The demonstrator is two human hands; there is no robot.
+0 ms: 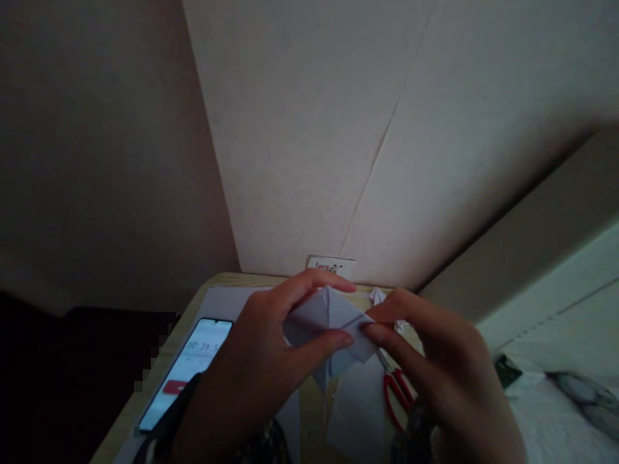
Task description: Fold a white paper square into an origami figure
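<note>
A folded piece of white paper [345, 309] with creases and pointed corners is held up above the table between both hands. My left hand [285, 328] grips it from the left, thumb across its near face and index finger along its upper edge. At its right corner, my right hand [430, 348] pinches the paper between thumb and forefinger. Just beneath the right hand lie scissors with red handles [399, 390], partly hidden by that hand. A small folded paper piece [377, 296] shows behind the right fingers.
The wooden table [314, 419] carries white sheets [358, 412] and, at left, a phone [193, 367] with a running timer on its screen. A wall socket [331, 263] sits just behind the table's back edge. To the right is a whitish surface with dark items.
</note>
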